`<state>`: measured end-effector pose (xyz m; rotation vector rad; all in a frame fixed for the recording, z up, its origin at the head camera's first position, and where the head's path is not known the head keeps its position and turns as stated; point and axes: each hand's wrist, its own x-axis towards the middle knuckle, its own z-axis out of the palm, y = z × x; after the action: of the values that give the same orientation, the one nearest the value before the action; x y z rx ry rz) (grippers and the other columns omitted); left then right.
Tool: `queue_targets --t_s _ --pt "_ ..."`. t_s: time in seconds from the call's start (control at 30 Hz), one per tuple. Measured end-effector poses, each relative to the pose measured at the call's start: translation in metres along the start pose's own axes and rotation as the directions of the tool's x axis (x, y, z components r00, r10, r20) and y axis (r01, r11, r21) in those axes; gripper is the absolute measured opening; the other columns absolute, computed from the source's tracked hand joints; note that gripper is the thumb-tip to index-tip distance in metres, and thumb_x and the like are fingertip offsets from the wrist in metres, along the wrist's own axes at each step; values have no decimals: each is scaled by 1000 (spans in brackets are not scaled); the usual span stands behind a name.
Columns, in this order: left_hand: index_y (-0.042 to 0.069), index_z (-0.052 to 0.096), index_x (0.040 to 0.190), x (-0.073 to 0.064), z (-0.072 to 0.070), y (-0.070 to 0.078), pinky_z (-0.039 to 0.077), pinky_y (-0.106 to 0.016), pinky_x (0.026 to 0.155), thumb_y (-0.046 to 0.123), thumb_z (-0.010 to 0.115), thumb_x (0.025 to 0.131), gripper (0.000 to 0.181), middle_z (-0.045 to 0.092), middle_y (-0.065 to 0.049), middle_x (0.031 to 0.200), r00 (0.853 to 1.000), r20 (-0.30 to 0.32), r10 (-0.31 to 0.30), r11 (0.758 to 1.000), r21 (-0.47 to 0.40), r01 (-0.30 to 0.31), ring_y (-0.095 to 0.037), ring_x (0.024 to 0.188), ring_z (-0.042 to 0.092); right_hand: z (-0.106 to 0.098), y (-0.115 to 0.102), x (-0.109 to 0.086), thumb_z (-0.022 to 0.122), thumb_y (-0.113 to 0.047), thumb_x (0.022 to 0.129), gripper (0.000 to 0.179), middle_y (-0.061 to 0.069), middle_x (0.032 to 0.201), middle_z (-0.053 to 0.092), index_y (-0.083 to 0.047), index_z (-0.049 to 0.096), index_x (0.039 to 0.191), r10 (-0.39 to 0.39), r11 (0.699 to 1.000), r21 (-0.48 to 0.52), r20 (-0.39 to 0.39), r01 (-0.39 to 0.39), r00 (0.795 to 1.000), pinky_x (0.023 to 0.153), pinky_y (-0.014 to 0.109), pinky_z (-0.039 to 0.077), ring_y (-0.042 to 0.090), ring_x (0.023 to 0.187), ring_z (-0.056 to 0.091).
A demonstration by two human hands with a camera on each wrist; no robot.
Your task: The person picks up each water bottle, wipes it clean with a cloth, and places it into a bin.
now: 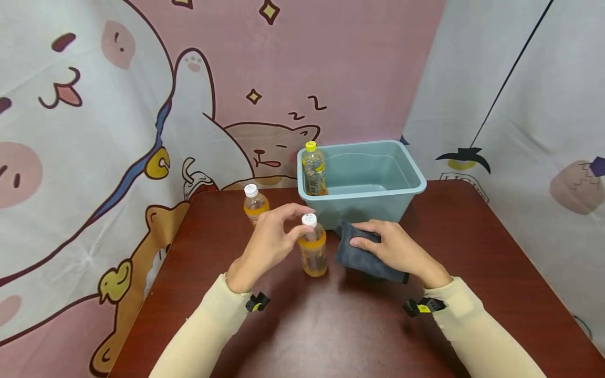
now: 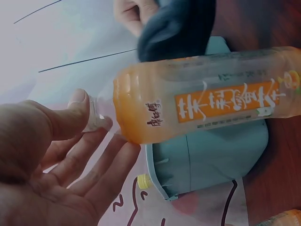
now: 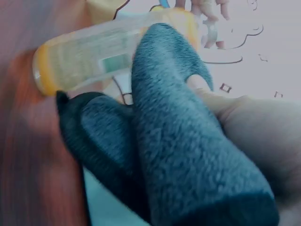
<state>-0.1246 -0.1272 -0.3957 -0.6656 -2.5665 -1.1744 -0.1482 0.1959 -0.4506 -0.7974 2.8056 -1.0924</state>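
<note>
My left hand (image 1: 270,239) pinches the white cap (image 1: 309,219) of a clear plastic drink bottle (image 1: 314,257) with an orange label. In the left wrist view, thumb and fingers close round the cap, and the bottle's label (image 2: 225,102) faces that camera. Just right of the bottle, my right hand (image 1: 397,245) grips a folded dark grey cloth (image 1: 361,257). The right wrist view shows the fuzzy cloth (image 3: 174,117) bunched under the thumb, with the bottle (image 3: 89,59) behind it. The cloth hides most of the right fingers.
A grey-blue plastic bin (image 1: 368,202) stands at the table's back, with a yellow-capped bottle (image 1: 314,170) upright in its left end. Another white-capped bottle (image 1: 255,205) stands behind my left hand. The dark red table (image 1: 302,336) meets printed curtains (image 1: 359,68) behind.
</note>
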Motion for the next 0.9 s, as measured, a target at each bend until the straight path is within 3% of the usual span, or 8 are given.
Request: queue_targets --t_s 0.2,0.37,0.43,0.5,0.57,0.67,0.77,0.9 --pt "18 86 134 4 0 5 70 -43 97 15 92 101 34 88 1 129 999 38 20 1000 -19 -19 -20 110 83 -2 -20 6 83 -38 111 44 -5 131 85 -27 79 153 -42 995 88 -69 48 997 93 31 60 14 110 75" --pt "19 87 133 5 -2 6 71 -44 94 16 93 100 33 89 2 126 999 42 16 1000 -11 -16 -16 111 84 2 -38 13 84 -39 110 45 -5 133 83 -27 78 153 -71 989 124 -109 84 992 89 31 58 14 110 74" --pt "20 87 133 5 -2 6 69 -40 86 17 93 100 34 89 3 125 999 43 7 1000 -2 -7 -12 99 81 4 -44 15 85 -39 109 47 -5 130 83 -26 78 153 -83 988 119 -114 96 990 86 31 57 14 107 73" --pt "21 88 134 5 -2 6 62 -32 72 19 94 99 35 90 4 123 999 42 0 1000 6 -1 -8 76 70 7 -48 17 86 -38 109 48 -4 124 82 -23 78 153 -98 989 102 -116 110 988 82 31 55 14 102 70" --pt "21 88 133 4 -1 7 47 -26 60 21 94 99 35 90 4 116 999 40 -3 1000 16 2 -5 58 49 10 -50 18 86 -37 108 48 -3 118 81 -21 78 153 -113 989 78 -117 123 987 80 31 53 14 98 68" --pt "20 88 133 4 0 9 32 -23 53 21 95 98 35 90 3 111 999 35 0 1000 23 -1 -4 49 28 13 -52 19 86 -34 109 47 -1 114 80 -18 79 152 -124 990 47 -110 130 986 78 31 52 15 95 66" --pt "20 89 131 3 0 10 32 -23 53 20 95 98 34 90 3 108 1000 27 3 1000 31 -4 -3 49 28 15 -52 20 85 -32 109 45 -1 114 79 -19 79 152 -129 991 21 -99 131 987 80 31 51 15 96 66" --pt "19 89 130 3 -1 10 38 -23 54 18 95 98 33 90 3 113 1000 20 3 999 32 -3 -8 54 43 16 -52 19 84 -34 109 47 -1 114 78 -19 78 153 -135 991 -1 -80 135 988 81 31 52 14 96 67"
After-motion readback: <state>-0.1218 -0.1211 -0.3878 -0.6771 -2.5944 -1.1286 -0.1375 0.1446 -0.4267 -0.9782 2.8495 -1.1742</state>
